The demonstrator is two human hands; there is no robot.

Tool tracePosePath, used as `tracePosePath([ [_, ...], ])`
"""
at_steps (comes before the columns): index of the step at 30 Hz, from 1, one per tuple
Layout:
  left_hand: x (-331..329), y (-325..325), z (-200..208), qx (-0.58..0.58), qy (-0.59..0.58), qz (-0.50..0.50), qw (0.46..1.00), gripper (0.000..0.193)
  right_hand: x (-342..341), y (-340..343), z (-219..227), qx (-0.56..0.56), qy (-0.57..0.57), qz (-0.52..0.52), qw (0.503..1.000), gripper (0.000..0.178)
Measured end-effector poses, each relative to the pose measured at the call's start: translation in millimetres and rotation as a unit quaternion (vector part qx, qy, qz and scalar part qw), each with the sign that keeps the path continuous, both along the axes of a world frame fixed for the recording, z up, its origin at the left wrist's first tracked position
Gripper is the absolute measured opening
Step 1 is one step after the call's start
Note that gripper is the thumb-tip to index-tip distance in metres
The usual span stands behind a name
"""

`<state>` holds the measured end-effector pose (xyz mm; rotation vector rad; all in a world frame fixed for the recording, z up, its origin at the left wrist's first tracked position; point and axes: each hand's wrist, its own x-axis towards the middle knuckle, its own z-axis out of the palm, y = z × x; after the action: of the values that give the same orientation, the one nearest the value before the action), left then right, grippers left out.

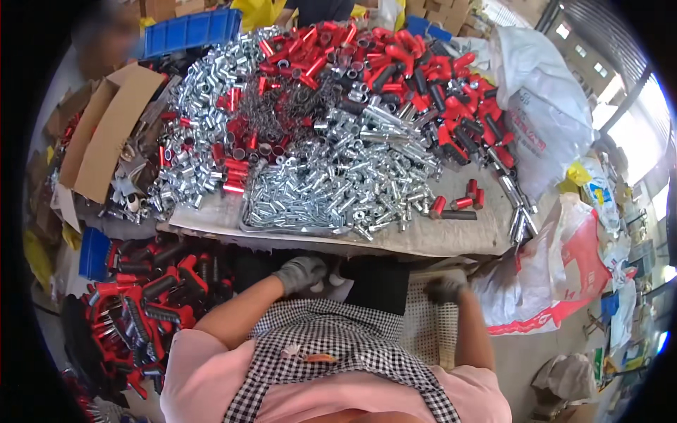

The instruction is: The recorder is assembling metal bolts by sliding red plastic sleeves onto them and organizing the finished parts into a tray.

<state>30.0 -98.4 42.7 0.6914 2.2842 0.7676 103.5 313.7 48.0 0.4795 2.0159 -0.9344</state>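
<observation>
My left hand (302, 273), in a grey glove, is at my lap just below the table's front edge, next to my dark trouser leg. Its fingers are turned down and I cannot make out anything in them. At the upper right corner of a woven seat (422, 328) is my right hand (446, 285), gloved in dark grey. It touches or hovers over the seat's rim; its fingers are blurred. Above both hands, small silver bolts (338, 194) lie heaped on the table (451, 233), with a few red sleeves (462, 204) and a black rod (458, 215) near the edge.
Silver bent tubes (187, 134), red parts (395, 53) and wire springs (271, 106) pile up farther back. Black-and-red handled tools (159, 289) are heaped at my left. White sacks (543, 113) stand at the right, a cardboard box (113, 134) and blue bin (192, 32) at the left.
</observation>
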Motion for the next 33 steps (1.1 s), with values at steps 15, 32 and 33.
tracePosePath([
  [15,-34.0,29.6,88.1,0.182,0.252,-0.086,0.946,0.031,-273.0,-7.2,78.0,0.387,0.486,0.201,0.757,0.034],
  [32,-41.4,55.5,104.6,0.299,0.438,0.073,0.844,0.042,-223.8,14.8,154.0,0.259,0.734,0.107,0.619,0.022],
  [33,-39.8,56.3,113.3,0.303,0.447,0.112,0.835,0.045,-205.1,-10.1,168.9,0.208,0.768,0.08,0.601,0.019],
])
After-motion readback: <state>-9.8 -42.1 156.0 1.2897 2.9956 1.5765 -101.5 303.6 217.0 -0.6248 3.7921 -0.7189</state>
